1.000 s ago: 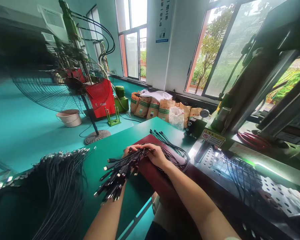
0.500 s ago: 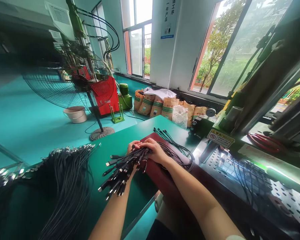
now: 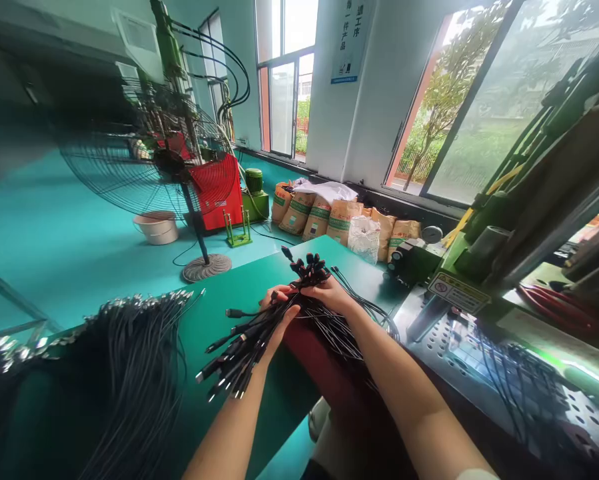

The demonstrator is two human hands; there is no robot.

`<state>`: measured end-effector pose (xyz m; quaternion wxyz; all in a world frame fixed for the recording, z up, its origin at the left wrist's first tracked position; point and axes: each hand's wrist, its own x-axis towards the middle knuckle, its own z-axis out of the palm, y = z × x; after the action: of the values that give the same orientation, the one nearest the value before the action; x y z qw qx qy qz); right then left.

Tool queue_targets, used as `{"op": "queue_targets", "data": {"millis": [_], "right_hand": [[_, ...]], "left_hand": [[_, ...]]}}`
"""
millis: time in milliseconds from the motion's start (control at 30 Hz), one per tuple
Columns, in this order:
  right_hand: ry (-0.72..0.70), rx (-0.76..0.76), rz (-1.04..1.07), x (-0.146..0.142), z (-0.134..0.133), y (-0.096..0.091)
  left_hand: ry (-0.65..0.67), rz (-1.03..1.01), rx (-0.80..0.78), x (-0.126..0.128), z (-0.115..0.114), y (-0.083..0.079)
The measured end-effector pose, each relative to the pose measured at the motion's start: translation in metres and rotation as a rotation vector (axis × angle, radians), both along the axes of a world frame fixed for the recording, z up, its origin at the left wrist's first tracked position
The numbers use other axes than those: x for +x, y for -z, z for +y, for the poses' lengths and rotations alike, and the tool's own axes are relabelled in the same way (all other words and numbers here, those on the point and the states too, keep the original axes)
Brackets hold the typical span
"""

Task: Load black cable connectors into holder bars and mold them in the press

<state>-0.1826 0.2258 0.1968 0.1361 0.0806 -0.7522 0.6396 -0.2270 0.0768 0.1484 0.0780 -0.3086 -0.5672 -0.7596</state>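
From the head camera, you are holding a bundle of black cables (image 3: 243, 341) with both hands, just above the middle of the green table (image 3: 219, 288). Your left hand (image 3: 275, 319) is curling around the bundle from below with its fingers closed on it. The plug ends are fanning out from that hand toward 8 o'clock, over the table top. Your right hand (image 3: 332, 295) is sitting just at 2 o'clock of the left one and is closing on the same bundle. A cluster of plug ends is sticking up above its fingers toward 12 o'clock. The loose middle lengths are looping down at 4 o'clock of your hands onto a dark red mat (image 3: 312, 363), which is lying at the table edge nearest you.

At 9 o'clock of the hands, well apart, a big heap of cables (image 3: 129, 360) with metal tips is lying across the table. At 3 o'clock a green machine (image 3: 479, 247) is standing, and a perforated plate (image 3: 442, 337) at its foot is carrying more cables. On the floor toward 11 o'clock a wire-guarded fan (image 3: 144, 167) is standing, with a pale bucket (image 3: 155, 228) and a red cabinet (image 3: 218, 190) near it. At 12 o'clock brown sacks (image 3: 324, 217) are leaning under the windows.
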Motion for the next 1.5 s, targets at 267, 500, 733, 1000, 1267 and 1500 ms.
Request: {"op": "queue_targets", "data": {"millis": [267, 500, 733, 1000, 1267, 1500], "right_hand": [[-0.061, -0.126, -0.049, -0.001, 0.002, -0.011], [-0.004, -0.102, -0.061, -0.015, 0.006, -0.009], [0.163, -0.105, -0.076, -0.037, 0.004, -0.005], [0.37, 0.067, -0.144, -0.099, 0.019, 0.01], [0.528, 0.316, -0.393, -0.158, 0.027, 0.054], [0.499, 0.327, -0.327, -0.148, 0.021, 0.052]], "left_hand": [[0.064, -0.022, 0.002, -0.001, 0.002, -0.007], [0.236, -0.208, 0.175, -0.012, 0.003, 0.0], [0.38, -0.481, 0.432, -0.02, -0.002, -0.005], [0.299, -0.732, 0.744, -0.042, 0.015, 0.006], [0.363, -0.552, 0.663, -0.043, 0.019, -0.001], [0.38, -0.612, 0.636, -0.048, 0.02, 0.003]]}}
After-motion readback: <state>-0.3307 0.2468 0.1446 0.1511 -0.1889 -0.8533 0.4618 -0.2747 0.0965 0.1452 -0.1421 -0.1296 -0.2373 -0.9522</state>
